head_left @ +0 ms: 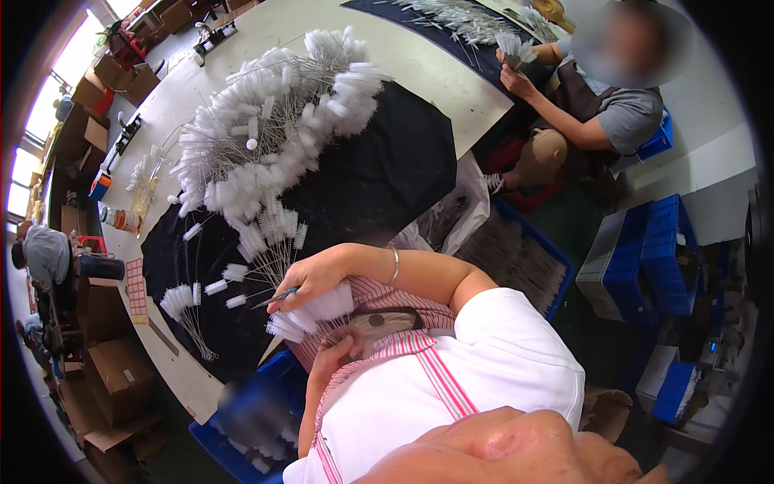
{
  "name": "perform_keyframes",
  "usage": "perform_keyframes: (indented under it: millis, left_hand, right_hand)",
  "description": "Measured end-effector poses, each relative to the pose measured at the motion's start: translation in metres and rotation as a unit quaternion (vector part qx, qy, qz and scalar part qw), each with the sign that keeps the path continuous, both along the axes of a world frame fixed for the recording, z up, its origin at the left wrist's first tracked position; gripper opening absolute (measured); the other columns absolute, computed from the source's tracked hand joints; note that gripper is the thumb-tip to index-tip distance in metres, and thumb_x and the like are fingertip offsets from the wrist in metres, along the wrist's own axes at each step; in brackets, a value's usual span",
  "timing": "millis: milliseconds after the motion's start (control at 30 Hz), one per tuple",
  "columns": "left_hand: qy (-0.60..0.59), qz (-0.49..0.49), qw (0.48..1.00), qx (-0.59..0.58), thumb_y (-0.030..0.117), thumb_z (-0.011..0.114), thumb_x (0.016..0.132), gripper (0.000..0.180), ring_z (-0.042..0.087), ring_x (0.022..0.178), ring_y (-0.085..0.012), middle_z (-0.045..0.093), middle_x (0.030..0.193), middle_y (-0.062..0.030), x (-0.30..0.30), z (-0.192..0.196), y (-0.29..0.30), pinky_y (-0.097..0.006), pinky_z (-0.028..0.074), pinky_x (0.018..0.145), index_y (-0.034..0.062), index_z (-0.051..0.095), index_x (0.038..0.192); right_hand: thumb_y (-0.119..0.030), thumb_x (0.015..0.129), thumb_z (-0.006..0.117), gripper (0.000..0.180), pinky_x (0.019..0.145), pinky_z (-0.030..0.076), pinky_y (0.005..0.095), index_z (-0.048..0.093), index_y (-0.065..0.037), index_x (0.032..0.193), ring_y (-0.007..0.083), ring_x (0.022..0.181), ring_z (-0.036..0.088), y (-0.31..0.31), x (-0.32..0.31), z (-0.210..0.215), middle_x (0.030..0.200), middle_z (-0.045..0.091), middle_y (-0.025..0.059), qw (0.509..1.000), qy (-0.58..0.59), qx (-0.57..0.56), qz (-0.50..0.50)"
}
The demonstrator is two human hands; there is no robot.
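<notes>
My left hand (344, 344), close to my striped apron, is closed around the wire stems of a bunch of white-bristled brushes (310, 316). Just above their bristle ends, my right hand (313, 277) grips a small thin pointed tool (282, 298) with a teal part; its exact kind is too small to make out. Beyond my right hand, a fan of loose wire-handled brushes (272, 230) lies on a black cloth (387, 161). A smaller fanned bunch of brushes (184, 305) rests toward the left, with several single brushes between it and my hands.
A big heap of white brushes (282, 121) covers the table's middle. Blue crates (556, 282) stand at my right and below the near table edge. Across the corner, a person (629, 121) holds another bunch. A jar (121, 219) and metal ruler (164, 337) lie at the left edge.
</notes>
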State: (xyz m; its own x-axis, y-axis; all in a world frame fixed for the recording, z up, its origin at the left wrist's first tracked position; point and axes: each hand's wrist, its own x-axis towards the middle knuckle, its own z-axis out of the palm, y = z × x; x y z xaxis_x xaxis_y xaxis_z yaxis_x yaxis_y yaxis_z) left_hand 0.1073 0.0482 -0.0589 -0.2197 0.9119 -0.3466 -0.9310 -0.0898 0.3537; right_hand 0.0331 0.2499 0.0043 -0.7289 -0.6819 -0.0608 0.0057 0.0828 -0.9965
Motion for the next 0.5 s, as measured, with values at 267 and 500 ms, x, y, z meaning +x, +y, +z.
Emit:
perform_keyframes:
  millis: [267,500]
  left_hand:
    - [0.133,0.065,0.988,-0.048,0.021,0.06,0.087,0.02,0.041,0.048,-0.0129,0.045,0.054,-0.0041,-0.001,0.009,0.012,-0.027,0.033,0.045,0.0023,0.053,0.088]
    - [0.149,0.106,0.983,-0.014,0.029,0.058,0.087,0.025,0.03,0.044,-0.008,0.037,0.053,0.0013,-0.006,0.014,0.006,-0.025,0.025,0.041,0.0053,0.05,0.087]
  right_hand:
    - [-0.037,0.095,0.045,0.047,0.093,0.043,0.0301,0.054,0.002,0.118,0.0192,0.102,0.058,-0.007,-0.002,-0.006,0.109,0.062,0.0131,0.952,-0.029,-0.274,-0.134]
    - [-0.036,0.097,0.039,0.049,0.082,0.048,0.0344,0.044,0.004,0.124,0.0242,0.089,0.063,0.013,-0.008,-0.016,0.101,0.062,0.0165,0.829,-0.013,-0.429,-0.358]
